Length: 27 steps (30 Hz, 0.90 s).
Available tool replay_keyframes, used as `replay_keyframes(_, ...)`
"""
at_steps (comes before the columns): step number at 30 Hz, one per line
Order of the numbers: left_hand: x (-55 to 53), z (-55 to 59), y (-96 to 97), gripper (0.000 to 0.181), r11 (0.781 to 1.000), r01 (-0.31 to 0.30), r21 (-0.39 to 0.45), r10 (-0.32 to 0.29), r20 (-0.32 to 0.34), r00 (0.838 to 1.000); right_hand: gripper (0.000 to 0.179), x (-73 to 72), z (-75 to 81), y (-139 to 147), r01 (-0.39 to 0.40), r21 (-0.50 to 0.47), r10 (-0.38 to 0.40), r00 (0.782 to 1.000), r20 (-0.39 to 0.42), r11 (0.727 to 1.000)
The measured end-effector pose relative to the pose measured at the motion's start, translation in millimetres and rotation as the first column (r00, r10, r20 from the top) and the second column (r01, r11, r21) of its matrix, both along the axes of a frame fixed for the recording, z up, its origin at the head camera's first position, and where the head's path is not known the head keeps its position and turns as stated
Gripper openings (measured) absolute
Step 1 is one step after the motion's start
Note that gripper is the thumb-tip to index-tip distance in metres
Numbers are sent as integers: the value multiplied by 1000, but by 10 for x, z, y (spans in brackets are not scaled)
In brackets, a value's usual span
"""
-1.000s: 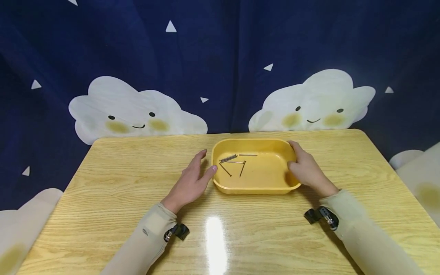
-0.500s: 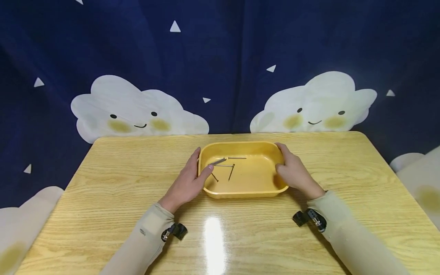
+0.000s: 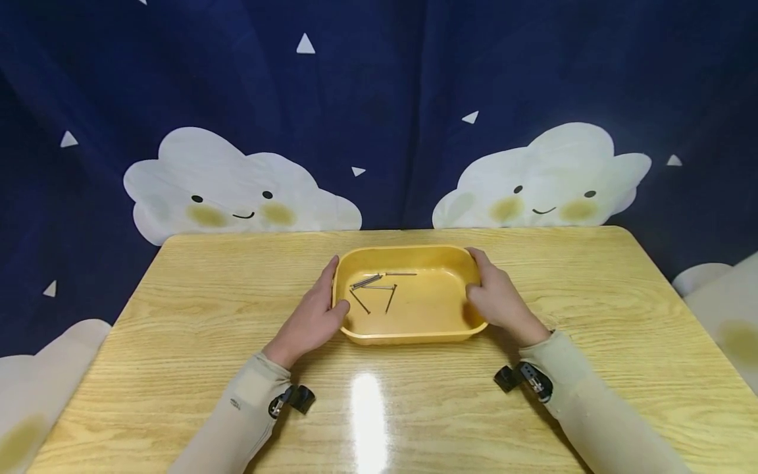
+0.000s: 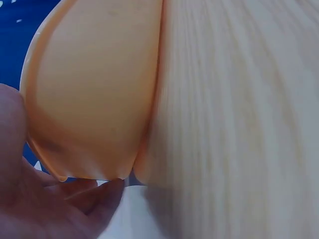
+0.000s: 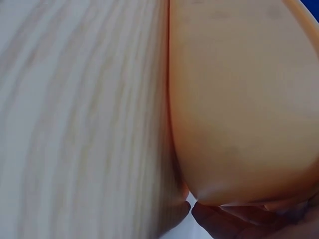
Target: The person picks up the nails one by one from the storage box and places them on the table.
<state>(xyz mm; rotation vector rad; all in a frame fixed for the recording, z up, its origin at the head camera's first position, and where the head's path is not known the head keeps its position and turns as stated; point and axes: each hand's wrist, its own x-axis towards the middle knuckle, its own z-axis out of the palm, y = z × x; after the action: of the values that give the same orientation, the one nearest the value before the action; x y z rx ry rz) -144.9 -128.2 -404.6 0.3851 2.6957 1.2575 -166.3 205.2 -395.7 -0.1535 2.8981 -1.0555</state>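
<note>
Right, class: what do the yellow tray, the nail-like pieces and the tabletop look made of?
Yellow tray: probably plastic; smooth, softly glossy, with rounded, moulded-looking corners.
Nail-like pieces: likely metal, given their slim, grey look.
Tabletop: wood or wood-effect laminate; grain shows, and a bright reflection suggests gloss.

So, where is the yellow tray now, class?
In the head view, the yellow tray is between the hands, central on the table, near its far edge.

Plastic tray (image 3: pixel 432 304) (smooth), metal nails (image 3: pixel 366 282).

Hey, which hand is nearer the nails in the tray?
Left. The left hand holds the left end of the tray, close to the nails; the right hand holds the opposite end, farther away.
</note>
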Motion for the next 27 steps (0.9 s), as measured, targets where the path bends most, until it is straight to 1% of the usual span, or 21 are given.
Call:
replay_keyframes(4,5,25,-11,84,1000,16,-13,-16,-11,1000,76,26,2,-33,4,0,-4,1000,-5,1000)
replay_keyframes(8,13,21,-30,84,1000,21,-9,-21,3,1000,75,43,7,-53,1,-6,-1,1000,-8,1000)
replay_keyframes(15,39,18,-54,86,1000,16,20,-16,23,1000,74,57,5,-73,-17,-1,17,999,-40,1000)
replay_keyframes(27,67,5,-53,86,998,-7,58,4,52,999,76,79,37,-81,-53,29,54,998,-11,998)
